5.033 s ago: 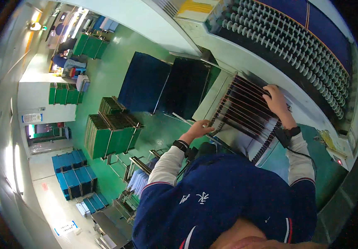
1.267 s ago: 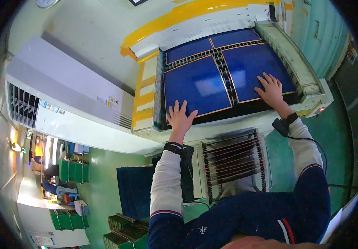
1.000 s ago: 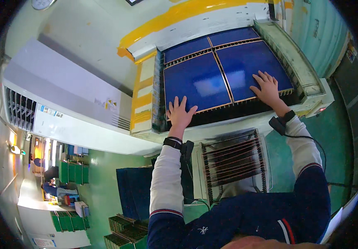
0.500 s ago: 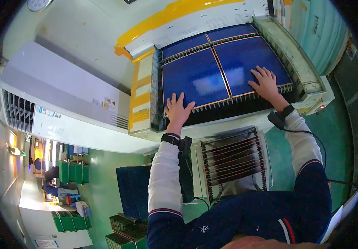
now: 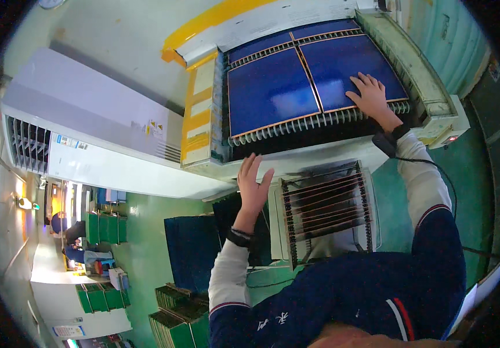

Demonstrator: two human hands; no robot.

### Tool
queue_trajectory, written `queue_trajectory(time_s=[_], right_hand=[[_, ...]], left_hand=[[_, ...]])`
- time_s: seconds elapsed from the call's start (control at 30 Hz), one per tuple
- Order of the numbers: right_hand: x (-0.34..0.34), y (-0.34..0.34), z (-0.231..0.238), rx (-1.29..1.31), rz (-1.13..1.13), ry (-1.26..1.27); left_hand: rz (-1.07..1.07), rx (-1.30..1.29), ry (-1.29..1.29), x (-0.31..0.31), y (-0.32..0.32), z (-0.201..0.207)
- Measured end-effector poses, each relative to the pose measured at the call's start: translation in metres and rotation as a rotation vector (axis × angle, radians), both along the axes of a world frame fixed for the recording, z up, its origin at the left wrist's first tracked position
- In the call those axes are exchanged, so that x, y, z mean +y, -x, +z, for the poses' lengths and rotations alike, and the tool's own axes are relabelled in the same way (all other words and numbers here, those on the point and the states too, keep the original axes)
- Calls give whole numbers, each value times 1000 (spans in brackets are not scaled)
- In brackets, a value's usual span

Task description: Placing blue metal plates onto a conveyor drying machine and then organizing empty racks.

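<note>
Two dark blue square panels lie side by side on a roller conveyor (image 5: 314, 119) at the top. My right hand (image 5: 369, 93) rests flat, fingers spread, on the right blue panel (image 5: 348, 61) near its front edge. My left hand (image 5: 253, 185) is lifted off, open with fingers apart, in front of the conveyor's pale front edge and below the left blue panel (image 5: 267, 90). Neither hand holds anything. A black band sits on each wrist.
A slotted rack (image 5: 325, 206) with copper-edged rails stands just below the conveyor. A stack of dark blue panels (image 5: 192, 249) lies to its left. Green crates (image 5: 174, 310) sit on the green floor. A white machine housing (image 5: 87, 139) runs along the left, with other people far behind.
Both hands were flat on the panels, which have slid farther onto the conveyor. My left hand has come off and drawn back toward me; my right hand stays on the right panel.
</note>
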State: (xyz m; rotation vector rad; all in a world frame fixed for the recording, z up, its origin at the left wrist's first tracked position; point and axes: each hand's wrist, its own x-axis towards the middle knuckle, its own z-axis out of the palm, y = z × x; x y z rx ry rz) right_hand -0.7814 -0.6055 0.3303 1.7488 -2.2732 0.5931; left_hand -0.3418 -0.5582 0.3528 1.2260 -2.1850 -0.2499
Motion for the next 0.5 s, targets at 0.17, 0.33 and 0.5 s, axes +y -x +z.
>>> queue_trajectory(time_s=[0.17, 0.33, 0.5], right_hand=[[-7, 1, 8, 11, -11, -66], [-16, 21, -19, 107, 13, 17], [6, -32, 14, -240, 440, 228]], left_hand=[[103, 106, -246, 63, -55, -40], [250, 77, -524, 132, -91, -93], [356, 232, -905, 192, -109, -138]])
